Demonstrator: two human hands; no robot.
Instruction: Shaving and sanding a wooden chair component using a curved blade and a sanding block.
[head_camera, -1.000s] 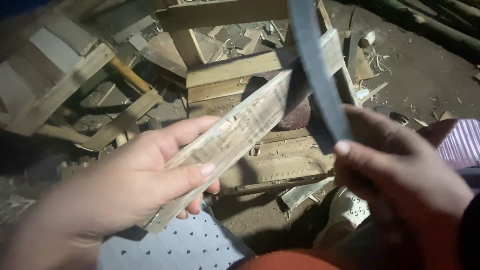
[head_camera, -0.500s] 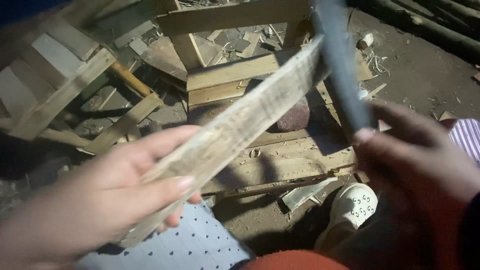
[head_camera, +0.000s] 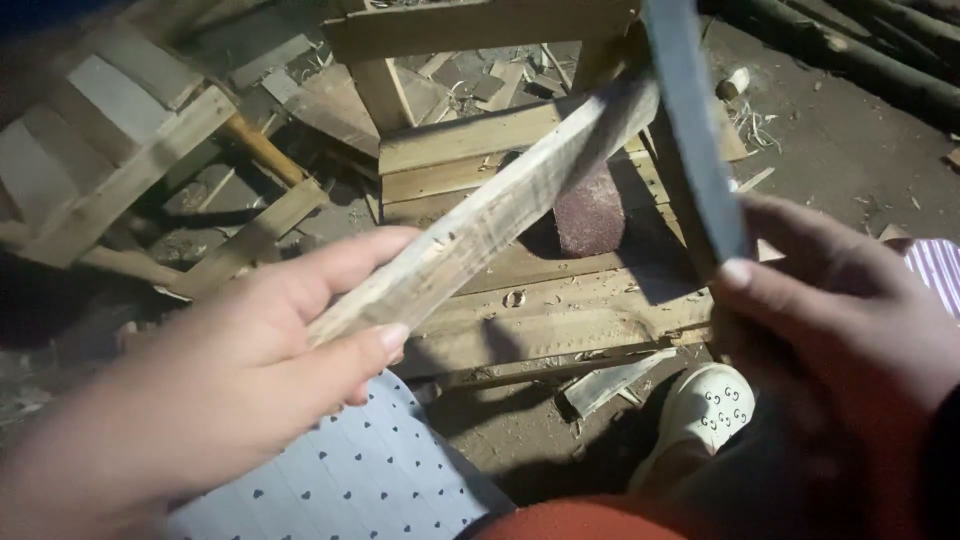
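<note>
Your left hand (head_camera: 230, 370) gripped the lower end of a flat wooden strip (head_camera: 490, 215), thumb pressed on its top face, fingers curled under and clamped on it. The strip ran diagonally up and right, raised over the work area, its far end near the blade. Nail holes or knots showed on its face near your index finger.

Your right hand (head_camera: 830, 340) held a long dark blade (head_camera: 695, 120), fingers closed tight around its lower part, thumb tip on the flat side. The blade rose from the hand and leaned slightly left, top cut off by the frame edge. Its edge was just beside the strip's upper end; you could not tell whether they touched.

Below the strip sat a low wooden bench (head_camera: 560, 300) of rough planks, with a dark reddish block (head_camera: 590, 215) lying on it. Behind it, a wooden frame (head_camera: 470, 30) with upright posts. Loose planks (head_camera: 130, 170) were piled at left, a rounded orange-brown handle (head_camera: 262, 150) among them. Wood chips lay on the dirt floor (head_camera: 850, 140), and logs (head_camera: 850, 50) lay at top right.

Your lap showed pale cloth with small dark hearts (head_camera: 370, 480). A light patterned shoe (head_camera: 705, 400) rested on the ground below the bench. A striped fabric (head_camera: 935, 270) sat at the right edge.
</note>
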